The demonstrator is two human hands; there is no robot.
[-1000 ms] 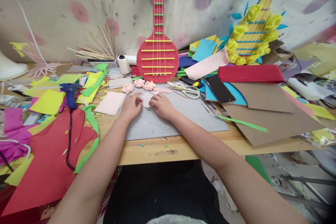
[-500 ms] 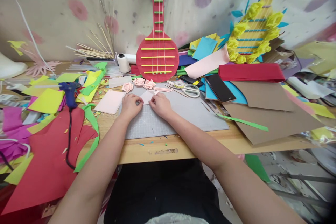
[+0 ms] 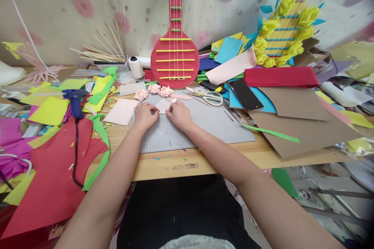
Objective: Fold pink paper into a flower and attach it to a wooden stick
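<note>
Here, left hand, right hand, both clamped on one sheet, three roses beyond.

The red instrument loses its neck's top to the edge. Below it, hands hide the pale sheet's corners.

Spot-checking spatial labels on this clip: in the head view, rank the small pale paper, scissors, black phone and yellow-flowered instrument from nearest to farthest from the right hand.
From the right hand:
1. Small pale paper, at its fingertips.
2. Scissors, to its right.
3. Black phone, farther right, past the scissors.
4. Yellow-flowered instrument, right, at the back.
</note>
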